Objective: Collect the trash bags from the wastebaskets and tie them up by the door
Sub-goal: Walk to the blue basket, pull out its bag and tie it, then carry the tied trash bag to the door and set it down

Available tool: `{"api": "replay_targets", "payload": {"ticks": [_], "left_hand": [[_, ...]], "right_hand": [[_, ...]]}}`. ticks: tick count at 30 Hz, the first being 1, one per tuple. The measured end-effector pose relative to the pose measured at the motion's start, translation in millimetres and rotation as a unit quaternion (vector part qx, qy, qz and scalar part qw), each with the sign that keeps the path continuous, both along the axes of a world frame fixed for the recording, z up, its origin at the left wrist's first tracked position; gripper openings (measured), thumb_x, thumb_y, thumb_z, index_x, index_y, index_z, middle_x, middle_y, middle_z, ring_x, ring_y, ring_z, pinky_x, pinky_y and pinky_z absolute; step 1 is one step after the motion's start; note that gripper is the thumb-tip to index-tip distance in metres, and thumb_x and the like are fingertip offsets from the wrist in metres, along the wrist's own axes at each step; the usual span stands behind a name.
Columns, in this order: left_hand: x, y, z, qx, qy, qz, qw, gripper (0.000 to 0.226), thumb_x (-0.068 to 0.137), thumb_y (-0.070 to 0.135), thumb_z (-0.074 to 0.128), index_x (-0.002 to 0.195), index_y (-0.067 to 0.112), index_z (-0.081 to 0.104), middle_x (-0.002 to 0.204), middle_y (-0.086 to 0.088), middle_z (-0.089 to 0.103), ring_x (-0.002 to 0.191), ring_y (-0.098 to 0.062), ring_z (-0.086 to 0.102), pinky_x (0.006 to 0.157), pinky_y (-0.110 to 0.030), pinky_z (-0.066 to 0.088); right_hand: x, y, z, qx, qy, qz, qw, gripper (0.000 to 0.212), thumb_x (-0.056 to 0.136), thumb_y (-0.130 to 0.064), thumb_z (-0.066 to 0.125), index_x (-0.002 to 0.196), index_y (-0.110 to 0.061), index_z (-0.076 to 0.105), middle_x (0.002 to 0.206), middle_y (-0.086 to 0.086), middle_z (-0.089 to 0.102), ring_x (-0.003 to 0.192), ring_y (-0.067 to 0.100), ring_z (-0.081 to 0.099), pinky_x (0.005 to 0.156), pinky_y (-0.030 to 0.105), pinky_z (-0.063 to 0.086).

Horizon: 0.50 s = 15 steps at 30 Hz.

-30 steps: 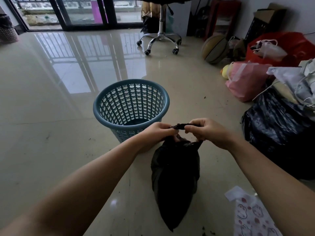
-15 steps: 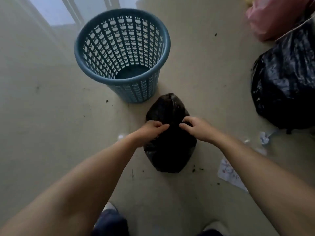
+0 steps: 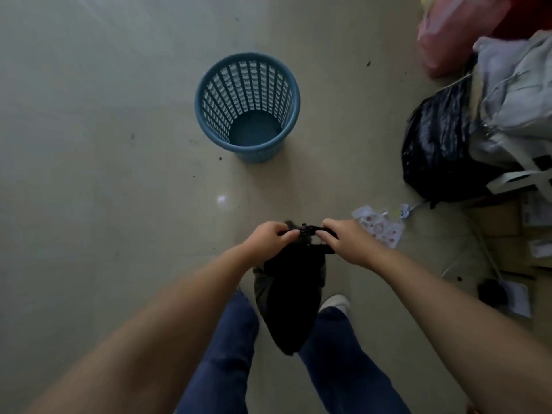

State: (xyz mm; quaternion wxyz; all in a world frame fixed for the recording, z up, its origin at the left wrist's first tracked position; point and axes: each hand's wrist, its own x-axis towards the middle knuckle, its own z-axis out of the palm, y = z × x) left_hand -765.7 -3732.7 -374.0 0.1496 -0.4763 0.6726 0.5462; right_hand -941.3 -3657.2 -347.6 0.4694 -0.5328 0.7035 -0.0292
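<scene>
Left hand (image 3: 270, 239): fingers curled, pinching one twisted end of the black bag's neck. Right hand (image 3: 343, 239): fingers curled likewise, pinching the other end. The two ends are drawn apart, with a small knot (image 3: 305, 230) between the fingertips.

Small black trash bag (image 3: 291, 297): hangs from the knot, off the floor, in front of the person's legs. Half a second ago it rested on the floor just beside the basket, with both hands at its top; it is now lifted and held nearer the body.

Legs in blue jeans (image 3: 230, 348): both in view beneath the bag, with a light shoe (image 3: 336, 303) to the right. Earlier only a knee and shoe tips showed at the bottom edge.

Blue wastebasket (image 3: 206, 100): upright on the floor, no liner inside, bare bottom visible. It now stands well apart from the bag, further up the view than before.

Floor (image 3: 104, 174): pale tile, scattered dark specks.

Right side: large black bag (image 3: 436, 150) on the floor, grey-white bags (image 3: 513, 94) lying against and over it, more of them showing than earlier. Pink bag (image 3: 448, 28) at the top right. Printed white wrapper (image 3: 379, 228) on the floor just beside the right hand. Cardboard and papers (image 3: 507, 234) at the far right edge; detail blurred.
</scene>
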Motion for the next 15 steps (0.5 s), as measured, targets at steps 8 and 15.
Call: {"api": "replay_targets", "payload": {"ticks": [8,15], "left_hand": [[31.1,36.1,164.4,-0.028,-0.01,-0.038,0.999,0.035,0.095,0.035,0.049,0.072,0.01,0.057,0.061,-0.002,0.048,0.062,-0.017,0.044,0.056,-0.03,0.029],[42.2,39.7,245.1,-0.09,0.021,-0.174,0.981,0.044,0.095,0.037,0.049,0.056,0.018,0.041,0.056,0.002,0.041,0.053,-0.011,0.037,0.054,-0.03,0.029]], "right_hand": [[35.9,40.7,152.6,-0.005,-0.019,-0.051,0.998,0.035,0.096,-0.028,0.047,0.062,-0.025,0.037,0.059,-0.01,0.043,0.057,0.012,0.045,0.051,0.025,0.027],[71.6,85.8,233.9,-0.043,0.023,-0.156,0.987,0.034,0.097,-0.029,0.044,0.063,-0.024,0.037,0.063,-0.004,0.044,0.065,0.02,0.046,0.061,0.032,0.03]]}}
